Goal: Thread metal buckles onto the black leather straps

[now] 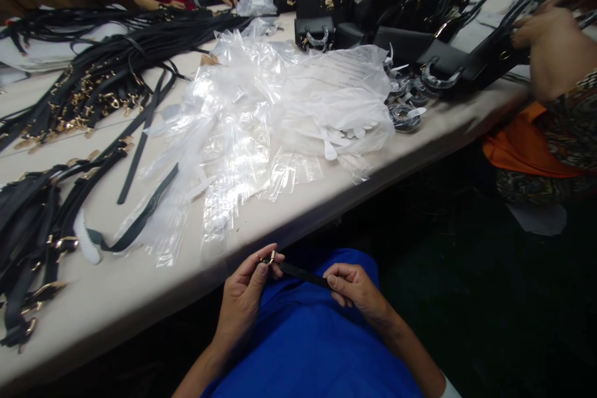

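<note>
1. The narrow black leather strap (304,274) lies low over the lap, spanning the gap between both hands. Its long axis runs left to right, dipping slightly toward the right.
2. The left hand (246,291) is closed, with thumb and fingers pinched on the strap's end at the small gold metal clasp (269,257).
3. The right hand (355,286) is curled shut on the strap's other end, so each hand has one end.
4. Below both hands is blue cloth (308,342).
5. Beyond the hands, the pale bench (116,298) carries crumpled clear plastic bags (261,112), with heaped black straps with gold fittings (93,74) to the left.
6. Far right, a co-worker's hand (553,53) is at black handbags (448,59).
</note>
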Demonstrator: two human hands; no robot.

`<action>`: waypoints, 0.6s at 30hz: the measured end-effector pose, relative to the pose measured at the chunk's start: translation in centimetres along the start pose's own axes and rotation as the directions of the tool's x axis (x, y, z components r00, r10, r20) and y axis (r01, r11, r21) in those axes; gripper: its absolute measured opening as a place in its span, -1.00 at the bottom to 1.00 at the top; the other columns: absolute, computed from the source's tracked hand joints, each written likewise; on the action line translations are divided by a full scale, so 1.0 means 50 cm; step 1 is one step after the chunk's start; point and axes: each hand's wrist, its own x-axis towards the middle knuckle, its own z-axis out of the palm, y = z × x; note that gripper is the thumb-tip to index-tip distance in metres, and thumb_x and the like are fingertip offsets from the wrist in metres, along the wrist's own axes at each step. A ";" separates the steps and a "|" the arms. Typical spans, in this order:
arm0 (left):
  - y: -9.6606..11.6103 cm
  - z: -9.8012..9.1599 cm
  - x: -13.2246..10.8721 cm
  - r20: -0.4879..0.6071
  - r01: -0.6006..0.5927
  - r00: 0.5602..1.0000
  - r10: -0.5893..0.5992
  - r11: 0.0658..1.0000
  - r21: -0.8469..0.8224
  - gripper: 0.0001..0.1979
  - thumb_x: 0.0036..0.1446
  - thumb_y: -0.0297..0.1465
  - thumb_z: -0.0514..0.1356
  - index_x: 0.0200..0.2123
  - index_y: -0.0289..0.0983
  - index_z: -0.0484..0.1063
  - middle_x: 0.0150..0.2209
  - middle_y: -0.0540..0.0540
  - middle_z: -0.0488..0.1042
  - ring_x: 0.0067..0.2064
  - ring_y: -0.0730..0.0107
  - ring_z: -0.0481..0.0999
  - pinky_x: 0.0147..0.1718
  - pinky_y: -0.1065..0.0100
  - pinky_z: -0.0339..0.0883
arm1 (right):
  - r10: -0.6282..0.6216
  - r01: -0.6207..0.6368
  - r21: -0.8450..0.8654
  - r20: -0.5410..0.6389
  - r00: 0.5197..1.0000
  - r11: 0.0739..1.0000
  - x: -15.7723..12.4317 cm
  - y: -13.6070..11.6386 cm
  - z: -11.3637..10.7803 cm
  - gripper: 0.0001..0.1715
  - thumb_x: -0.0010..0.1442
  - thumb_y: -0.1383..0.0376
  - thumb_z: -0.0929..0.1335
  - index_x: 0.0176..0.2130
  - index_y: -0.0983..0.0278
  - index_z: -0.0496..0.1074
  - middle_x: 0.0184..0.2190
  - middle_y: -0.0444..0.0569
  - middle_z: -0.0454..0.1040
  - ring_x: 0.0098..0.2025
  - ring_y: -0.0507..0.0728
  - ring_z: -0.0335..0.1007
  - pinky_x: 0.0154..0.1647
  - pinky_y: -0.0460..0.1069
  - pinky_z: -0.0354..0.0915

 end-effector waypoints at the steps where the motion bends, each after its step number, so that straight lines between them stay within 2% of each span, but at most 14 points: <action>1: 0.002 0.000 0.000 0.008 0.003 1.000 -0.003 1.000 0.025 -0.63 0.23 -0.20 0.18 0.05 -0.21 0.43 -0.13 -0.10 0.54 -0.24 0.42 0.48 -0.14 0.43 0.36 | 0.000 0.000 -0.001 0.000 1.000 1.000 0.000 0.001 0.001 -0.50 0.11 -0.04 0.41 -0.30 0.38 0.45 -0.72 -0.22 0.28 -0.71 -0.11 -0.01 -0.66 -0.14 -0.12; 6: 0.003 0.017 -0.008 0.103 0.015 0.994 -0.029 0.991 0.131 -0.62 0.19 -0.18 0.21 0.03 -0.21 0.45 -0.11 -0.11 0.56 -0.23 0.34 0.53 -0.14 0.38 0.41 | -0.023 0.022 0.023 0.016 1.000 0.999 0.010 -0.006 0.015 -0.51 0.11 -0.02 0.42 -0.30 0.38 0.46 -0.72 -0.22 0.28 -0.70 -0.11 0.00 -0.65 -0.14 -0.11; 9: -0.002 0.029 -0.011 0.195 0.018 0.980 -0.048 0.988 0.152 -0.63 0.15 -0.19 0.25 -0.01 -0.22 0.49 -0.16 -0.11 0.57 -0.21 0.28 0.53 -0.12 0.33 0.40 | -0.054 0.052 0.040 0.047 0.997 0.998 0.019 -0.020 0.029 -0.55 0.14 0.01 0.41 -0.29 0.38 0.46 -0.71 -0.21 0.29 -0.69 -0.11 0.02 -0.65 -0.14 -0.11; 11: -0.004 0.033 -0.008 0.259 0.006 0.964 -0.050 0.986 0.168 -0.65 0.14 -0.21 0.26 -0.04 -0.22 0.52 -0.18 -0.11 0.56 -0.23 0.27 0.52 -0.16 0.33 0.39 | -0.081 0.079 0.035 0.057 0.995 0.996 0.024 -0.032 0.044 -0.58 0.16 0.02 0.40 -0.32 0.37 0.45 -0.69 -0.20 0.30 -0.69 -0.11 0.03 -0.65 -0.15 -0.09; 14: -0.003 0.032 0.000 0.299 -0.028 0.954 -0.029 0.982 0.186 -0.70 0.15 -0.24 0.26 -0.06 -0.20 0.54 -0.17 -0.09 0.52 -0.23 0.31 0.48 -0.18 0.36 0.35 | -0.119 0.117 0.024 0.047 0.992 0.993 0.030 -0.047 0.069 -0.58 0.18 0.03 0.39 -0.36 0.36 0.41 -0.68 -0.19 0.33 -0.69 -0.12 0.04 -0.66 -0.17 -0.07; 18: -0.006 0.023 0.006 0.291 0.046 0.954 -0.068 0.996 0.081 -0.72 0.18 -0.28 0.25 -0.05 -0.20 0.52 -0.32 -0.03 0.47 -0.30 0.42 0.39 -0.25 0.43 0.29 | -0.153 0.142 0.123 0.092 0.984 0.982 0.030 -0.061 0.082 -0.57 0.25 0.01 0.32 -0.16 0.35 0.37 -0.58 -0.12 0.45 -0.65 -0.07 0.22 -0.62 -0.17 0.08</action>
